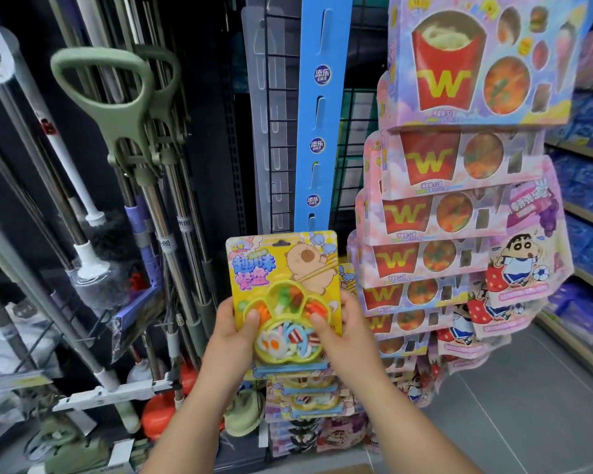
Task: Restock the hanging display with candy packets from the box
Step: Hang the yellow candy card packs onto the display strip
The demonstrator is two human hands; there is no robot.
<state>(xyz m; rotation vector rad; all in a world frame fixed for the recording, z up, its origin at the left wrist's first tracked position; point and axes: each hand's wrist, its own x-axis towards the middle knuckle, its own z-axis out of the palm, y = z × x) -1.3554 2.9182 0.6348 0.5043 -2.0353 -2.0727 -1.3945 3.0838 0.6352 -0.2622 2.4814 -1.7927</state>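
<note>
I hold a yellow candy packet (283, 268) with a capybara drawing and a paw-shaped tray upright in front of me. My left hand (235, 328) grips its lower left edge, thumb on the front. My right hand (344, 325) grips its lower right edge. The packet's top sits just below the lower end of the blue hanging strip (319, 107), whose slots above are bare. Several more of the same packets (305, 391) hang lower on the strip, under my hands. The box is not in view, apart from maybe a brown edge at the bottom.
Fries-themed candy boxes (439, 206) and pink cartoon pouches (524, 265) hang close on the right. A clear plastic strip (264, 80) hangs on the wire grid left of the blue one. Mops and green handles (124, 107) fill the left. Shelves (589, 186) line the far right.
</note>
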